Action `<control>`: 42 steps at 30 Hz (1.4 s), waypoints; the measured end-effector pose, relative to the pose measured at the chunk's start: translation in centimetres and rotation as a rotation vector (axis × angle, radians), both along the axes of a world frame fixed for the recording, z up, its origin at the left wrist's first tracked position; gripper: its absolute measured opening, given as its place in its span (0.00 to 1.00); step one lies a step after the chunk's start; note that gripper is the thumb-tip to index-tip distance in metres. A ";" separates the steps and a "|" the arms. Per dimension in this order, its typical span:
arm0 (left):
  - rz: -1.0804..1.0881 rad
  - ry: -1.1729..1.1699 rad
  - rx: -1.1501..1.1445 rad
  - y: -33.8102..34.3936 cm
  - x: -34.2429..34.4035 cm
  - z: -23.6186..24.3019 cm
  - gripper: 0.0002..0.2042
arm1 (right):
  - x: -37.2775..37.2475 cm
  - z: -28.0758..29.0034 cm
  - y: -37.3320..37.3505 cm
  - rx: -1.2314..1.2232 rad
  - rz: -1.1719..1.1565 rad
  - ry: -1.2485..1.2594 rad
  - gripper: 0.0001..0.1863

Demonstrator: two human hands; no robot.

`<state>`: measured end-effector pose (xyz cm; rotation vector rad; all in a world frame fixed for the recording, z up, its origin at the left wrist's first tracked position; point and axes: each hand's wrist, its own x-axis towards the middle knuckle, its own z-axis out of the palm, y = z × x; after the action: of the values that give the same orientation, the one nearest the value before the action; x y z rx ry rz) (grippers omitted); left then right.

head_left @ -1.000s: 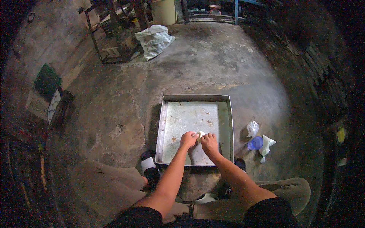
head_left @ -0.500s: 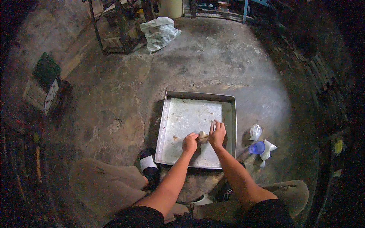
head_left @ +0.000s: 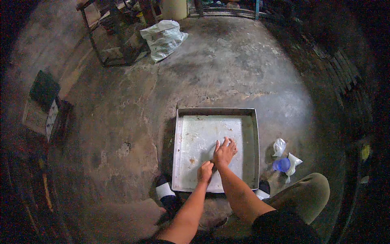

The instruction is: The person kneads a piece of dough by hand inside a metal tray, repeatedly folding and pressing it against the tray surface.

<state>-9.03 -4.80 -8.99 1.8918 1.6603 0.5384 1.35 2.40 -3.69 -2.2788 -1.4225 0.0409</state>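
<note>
A square, shallow metal pan (head_left: 248, 162) lies on the floor in front of me, its pale inner surface marked with brownish spots. My left hand (head_left: 205, 171) is closed into a fist over the near part of the pan; whatever it grips is hidden. Just ahead of it and to its right, my right hand (head_left: 224, 153) lies palm down over the middle of the pan, fingers spread apart. The two hands meet near the right wrist. No held object shows clearly between them.
Right of the pan are a blue translucent cup (head_left: 281, 164), a white plastic packet (head_left: 294, 162) and a crumpled clear bag (head_left: 279, 147). A white sack (head_left: 164, 38) stands farther back by a dark frame (head_left: 106, 61). A green-topped box (head_left: 40, 105) is at left.
The pale lump between my hands is now out of sight. My right hand has moved left and flattened, coming together with my left fist. The view has shifted slightly.
</note>
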 end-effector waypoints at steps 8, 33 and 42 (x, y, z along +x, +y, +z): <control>0.066 -0.003 0.223 -0.4 1.3 4.5 0.12 | -0.4 -1.6 3.0 -0.010 -0.091 -0.072 0.24; -0.204 -0.116 0.001 6.1 1.9 3.5 0.30 | 2.4 1.4 -3.9 0.000 0.040 0.137 0.18; -0.233 0.073 0.003 3.1 1.9 7.2 0.17 | 5.5 -1.3 -6.3 -0.046 0.211 0.821 0.18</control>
<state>-7.13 -1.71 -1.79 2.0940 1.4563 0.3805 6.84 -3.94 -4.95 -1.7769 -1.1804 0.9581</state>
